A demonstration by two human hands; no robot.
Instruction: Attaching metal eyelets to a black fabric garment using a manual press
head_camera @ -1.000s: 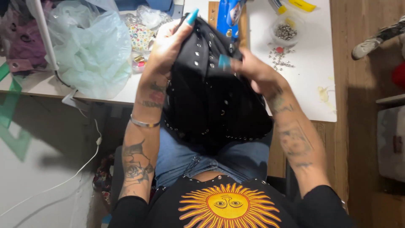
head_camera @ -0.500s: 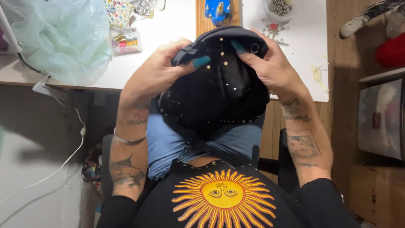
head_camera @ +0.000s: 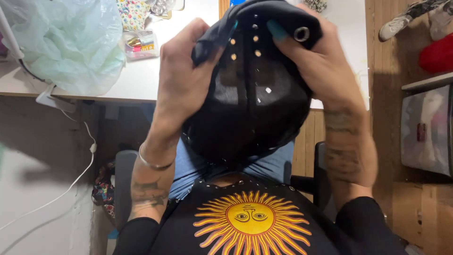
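Nearest the camera, at six o'clock, is the person's black shirt with an orange sun print (head_camera: 251,218), and above it blue jeans (head_camera: 276,165) over the lap. Held up over the lap at the centre is a black studded fabric piece (head_camera: 257,94), bunched into a rounded shape, with small metal studs in rows and a metal eyelet near its top edge. The left hand (head_camera: 181,80), at about ten o'clock from the fabric's middle, is closed around its left edge, thumb pressed into the cloth; a thin bracelet (head_camera: 151,163) circles that wrist. The right hand (head_camera: 321,71), at about two o'clock, grips the fabric's right upper edge, a teal-nailed finger laid across it. Beyond, at eleven o'clock, a white table (head_camera: 137,80) bears a pale green plastic bag (head_camera: 66,42) and what may be a small clear box of coloured bits (head_camera: 139,43), somewhat blurred.
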